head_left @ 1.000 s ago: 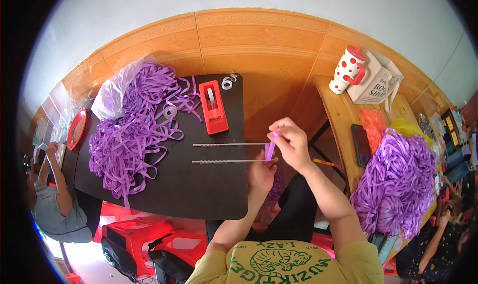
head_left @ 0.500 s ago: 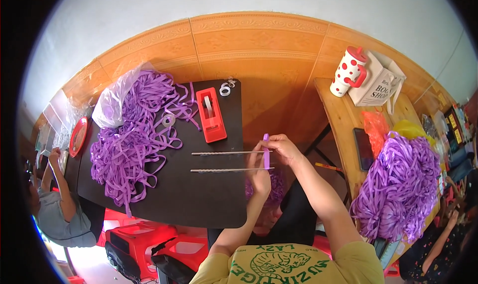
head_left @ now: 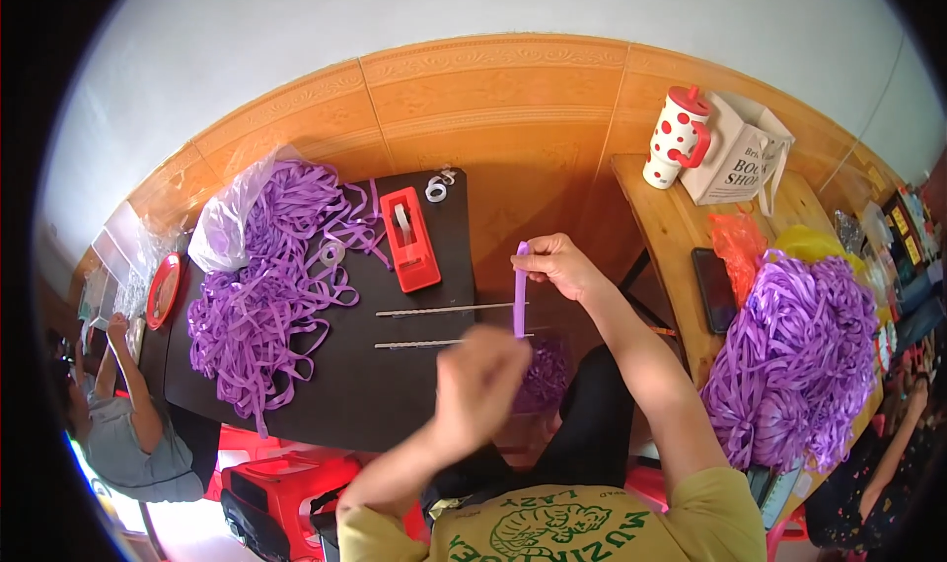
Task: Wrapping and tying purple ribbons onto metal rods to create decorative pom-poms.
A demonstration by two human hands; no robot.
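Two thin metal rods [head_left: 434, 311] stick out past the right edge of the black table, one beyond the other. Across their free ends lies a band of purple ribbon [head_left: 520, 301]. Its far end is pinched between the thumb and fingers of my right hand [head_left: 554, 264]. My left hand [head_left: 478, 380] is beside the nearer rod, just left of the ribbon's near end. Motion smears its fingers, so I cannot make out whether they hold anything.
On the black table [head_left: 365, 394] are a heap of purple ribbon [head_left: 252, 316], a red tape dispenser [head_left: 409, 242] and tape rolls. The wooden table [head_left: 641, 192] at right bears more purple ribbon [head_left: 789, 365], a phone [head_left: 714, 291] and a dotted tumbler [head_left: 678, 138]. People sit at both sides.
My left hand has come away from the ribbon band, nearer to me and to the left. My right hand has stayed at the band's far end, now pinching it there.
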